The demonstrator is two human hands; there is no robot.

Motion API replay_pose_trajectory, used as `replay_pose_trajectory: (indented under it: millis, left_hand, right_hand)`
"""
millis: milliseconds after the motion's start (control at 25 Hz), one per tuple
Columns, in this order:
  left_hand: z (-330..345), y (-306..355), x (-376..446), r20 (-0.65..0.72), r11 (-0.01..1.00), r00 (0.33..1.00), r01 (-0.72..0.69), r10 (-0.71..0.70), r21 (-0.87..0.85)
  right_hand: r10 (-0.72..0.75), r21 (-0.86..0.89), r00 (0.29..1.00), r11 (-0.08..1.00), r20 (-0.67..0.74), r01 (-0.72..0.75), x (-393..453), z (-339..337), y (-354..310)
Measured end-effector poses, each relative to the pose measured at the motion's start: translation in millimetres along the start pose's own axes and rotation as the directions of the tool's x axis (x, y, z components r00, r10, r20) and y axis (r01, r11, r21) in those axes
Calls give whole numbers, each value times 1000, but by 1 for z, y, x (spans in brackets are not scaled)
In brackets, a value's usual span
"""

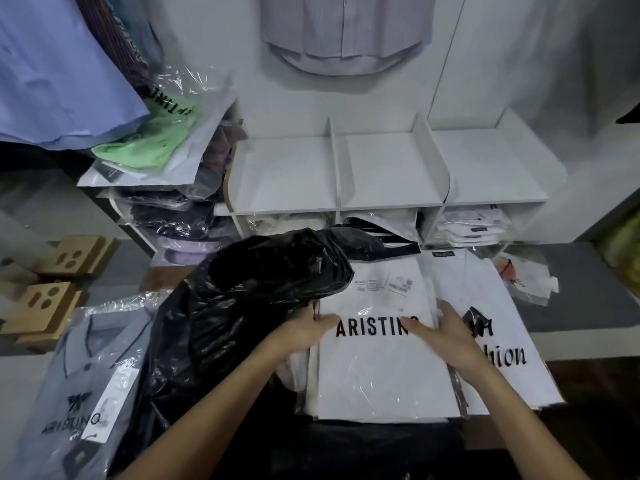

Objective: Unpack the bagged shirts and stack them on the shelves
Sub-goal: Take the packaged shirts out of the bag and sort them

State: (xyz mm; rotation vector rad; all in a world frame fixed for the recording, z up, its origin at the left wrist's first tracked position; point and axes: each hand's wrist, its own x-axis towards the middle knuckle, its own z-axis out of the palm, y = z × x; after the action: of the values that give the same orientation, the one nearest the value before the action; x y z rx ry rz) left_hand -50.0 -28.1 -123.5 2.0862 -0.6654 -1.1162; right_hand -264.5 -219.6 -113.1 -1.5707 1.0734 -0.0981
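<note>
Though beside shirts [381,368], black bag [242,306].

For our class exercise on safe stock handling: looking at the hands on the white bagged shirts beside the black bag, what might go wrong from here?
1. The white bagged shirts are in slippery plastic; lifted together, they may slide apart.
2. The black bag slumps against the stack and could snag the left hand.
3. The leaning green shirt pile might topple if bumped.

White bagged shirt [381,368]: flat, clear sleeve printed "ARISTINO", top of a stack, just right of the crumpled black plastic bag [242,306]. Second white bagged shirt [498,327] lies right of it, partly beneath. Blue bagged shirt [79,375] left of the black bag. White shelves [388,161] stand behind it, top compartments bare.
</note>
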Motion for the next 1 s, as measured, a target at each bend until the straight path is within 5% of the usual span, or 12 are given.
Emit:
replay_pose_trajectory:
  millis: [80, 200, 320, 400, 440, 600, 680, 800, 1000]
  left_hand:
    - [-25, 10, -16, 133, 999, 991, 11, -5, -40]
    - [-67, 44, -55, 201, 972, 970, -92, 136, -216]
    - [-102, 55, -71, 94, 813, 984, -73, 155, -578]
    - [-121, 47, -72, 9, 697, 992, -81, 125, -713]
    - [-128, 40, -75, -43, 717, 995, -97, 93, -690]
    - [-137, 4, -83, -250, 906, 955, -244, 161, -346]
    - [-139, -13, -86, -412, 938, 846, -337, 337, 75]
    - [-135, -35, -86, -424, 775, 707, -281, 566, 565]
    - [-166, -81, -84, -429, 719, 774, -49, 466, 693]
  right_hand:
    - [-46, -141, 987, 990, -155, 24, 6, -3, -5]
    - [-412, -463, 872, 847, -263, 261, 4, 2, -25]
    - [-689, -528, 723, 596, 48, 604, -12, 39, -58]
    - [-641, -581, 719, 487, 270, 652, -17, 70, -70]
    - [-571, -614, 745, 463, 345, 639, -15, 84, -72]
    - [-434, -658, 785, 438, 442, 613, -7, 117, -76]
    - [-434, -667, 776, 409, 458, 623, -6, 127, -80]
    - [-377, -661, 778, 413, 502, 626, -6, 141, -81]
    - [-184, -738, 868, 464, 460, 490, 1, 149, -65]
